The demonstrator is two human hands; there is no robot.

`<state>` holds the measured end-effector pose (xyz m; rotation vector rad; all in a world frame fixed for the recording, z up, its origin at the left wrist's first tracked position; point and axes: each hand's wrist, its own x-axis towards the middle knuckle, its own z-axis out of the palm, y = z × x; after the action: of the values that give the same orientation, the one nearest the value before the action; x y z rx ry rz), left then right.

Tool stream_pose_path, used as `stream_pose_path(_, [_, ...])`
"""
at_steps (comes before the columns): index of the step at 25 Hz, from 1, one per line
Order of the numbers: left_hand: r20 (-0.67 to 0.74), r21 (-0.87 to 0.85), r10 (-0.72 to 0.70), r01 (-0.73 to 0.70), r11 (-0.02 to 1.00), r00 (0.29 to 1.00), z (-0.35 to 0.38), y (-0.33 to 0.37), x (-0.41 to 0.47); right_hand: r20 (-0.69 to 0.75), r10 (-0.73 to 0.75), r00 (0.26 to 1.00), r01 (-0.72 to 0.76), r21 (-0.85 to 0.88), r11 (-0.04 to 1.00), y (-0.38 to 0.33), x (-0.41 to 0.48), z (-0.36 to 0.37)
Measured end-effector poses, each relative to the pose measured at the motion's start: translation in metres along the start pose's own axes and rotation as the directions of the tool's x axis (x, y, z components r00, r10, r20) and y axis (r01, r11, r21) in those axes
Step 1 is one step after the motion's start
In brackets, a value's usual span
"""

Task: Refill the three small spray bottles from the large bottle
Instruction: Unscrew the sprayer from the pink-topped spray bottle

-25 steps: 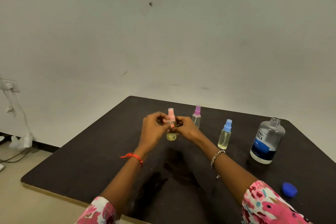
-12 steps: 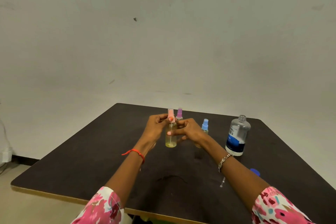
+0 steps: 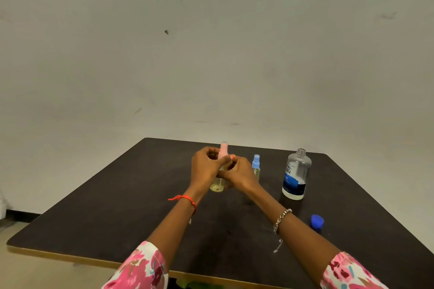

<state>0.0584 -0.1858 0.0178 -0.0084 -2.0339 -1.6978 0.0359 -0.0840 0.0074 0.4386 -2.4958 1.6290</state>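
Note:
A small spray bottle with a pink top (image 3: 222, 150) and yellowish liquid stands in the middle of the dark table (image 3: 117, 206). My left hand (image 3: 204, 166) pinches its pink top, and my right hand (image 3: 239, 172) grips its body just below. A blue-topped spray bottle (image 3: 256, 166) stands right of my hands. The purple-topped bottle is hidden behind my hands. The large clear bottle (image 3: 296, 175) with a blue label stands uncapped at the right.
A blue cap (image 3: 317, 221) lies on the table near the front right, beside my right forearm. The table's front edge runs close to my sleeves. A plain wall rises behind the table.
The camera has tilted and shifted, so the bottles sit differently in view. Both hands stay on the pink-topped bottle, and the purple-topped bottle has slipped out of sight behind them.

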Motion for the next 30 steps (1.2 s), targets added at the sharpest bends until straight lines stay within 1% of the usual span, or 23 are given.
stream_pose_path(2, [0.189,-0.080,-0.068,0.085,0.993,0.980,-0.005,-0.003,0.002,-0.045,0.021,0.999,-0.020,0.032,0.999,0.001,0.004,-0.004])
stream_pose_path(4, [0.370,-0.167,-0.098,0.170,0.971,0.924,-0.011,-0.006,0.001,-0.054,0.011,0.998,-0.011,0.014,1.000,0.001,0.009,-0.011])
stream_pose_path(5, [0.423,-0.205,-0.108,0.211,0.956,0.900,-0.012,-0.007,-0.001,-0.031,0.007,1.000,-0.007,-0.014,1.000,0.001,0.012,-0.016])
stream_pose_path(6, [0.438,-0.237,-0.121,0.245,0.940,0.891,-0.013,-0.008,-0.002,0.019,0.003,1.000,-0.002,-0.039,0.999,0.000,0.013,-0.020])
stream_pose_path(7, [0.417,-0.249,-0.140,0.261,0.933,0.898,-0.013,-0.009,-0.002,0.101,-0.002,0.995,0.009,-0.070,0.998,-0.002,0.015,-0.024])
stream_pose_path(9, [0.339,-0.242,-0.165,0.255,0.936,0.926,-0.011,-0.009,-0.002,0.313,0.016,0.950,0.021,-0.115,0.993,-0.007,0.018,-0.036])
stream_pose_path(10, [0.311,-0.231,-0.163,0.241,0.943,0.936,-0.011,-0.009,-0.002,0.389,0.021,0.921,0.025,-0.112,0.993,-0.012,0.020,-0.043])
stream_pose_path(11, [0.292,-0.220,-0.160,0.229,0.948,0.943,-0.011,-0.010,-0.003,0.412,0.018,0.911,0.018,-0.085,0.996,-0.015,0.022,-0.049])
stream_pose_path(12, [0.279,-0.212,-0.156,0.219,0.952,0.948,-0.011,-0.010,-0.003,0.384,0.011,0.923,0.006,-0.042,0.999,-0.018,0.025,-0.054])
stream_pose_path(13, [0.268,-0.202,-0.153,0.211,0.957,0.951,-0.010,-0.011,-0.003,0.323,-0.007,0.946,0.011,-0.009,1.000,-0.021,0.027,-0.057])
stream_pose_path(14, [0.257,-0.191,-0.153,0.205,0.960,0.954,-0.010,-0.012,-0.003,0.251,-0.037,0.967,0.042,-0.013,0.999,-0.024,0.029,-0.057])
stream_pose_path(16, [0.247,-0.172,-0.151,0.197,0.965,0.957,-0.008,-0.011,-0.003,0.142,-0.101,0.985,0.121,-0.139,0.983,-0.028,0.031,-0.054])
stream_pose_path(17, [0.247,-0.170,-0.150,0.196,0.966,0.957,-0.007,-0.010,-0.003,0.120,-0.131,0.984,0.153,-0.199,0.968,-0.029,0.031,-0.051])
stream_pose_path(18, [0.251,-0.168,-0.150,0.196,0.966,0.956,-0.006,-0.008,-0.003,0.116,-0.153,0.981,0.177,-0.236,0.955,-0.031,0.030,-0.049])
stream_pose_path(20, [0.261,-0.153,-0.155,0.200,0.968,0.953,-0.006,-0.008,-0.003,0.155,-0.180,0.972,0.214,-0.251,0.944,-0.035,0.031,-0.050])
stream_pose_path(23, [0.276,-0.130,-0.165,0.207,0.970,0.947,-0.009,-0.010,-0.002,0.292,-0.194,0.937,0.260,-0.208,0.943,-0.043,0.031,-0.060])
stream_pose_path(25, [0.275,-0.124,-0.168,0.209,0.970,0.947,-0.011,-0.012,-0.001,0.334,-0.177,0.926,0.242,-0.165,0.956,-0.046,0.031,-0.062])
stream_pose_path(27, [0.271,-0.104,-0.163,0.197,0.975,0.949,-0.010,-0.013,0.000,0.277,-0.167,0.946,0.235,-0.234,0.943,-0.048,0.030,-0.056])
stream_pose_path(29, [0.266,-0.079,-0.163,0.190,0.979,0.950,-0.009,-0.014,0.000,0.195,-0.203,0.960,0.263,-0.364,0.894,-0.048,0.029,-0.051])
stream_pose_path(30, [0.266,-0.067,-0.166,0.190,0.979,0.949,-0.008,-0.014,0.000,0.192,-0.215,0.958,0.277,-0.400,0.874,-0.049,0.029,-0.051])
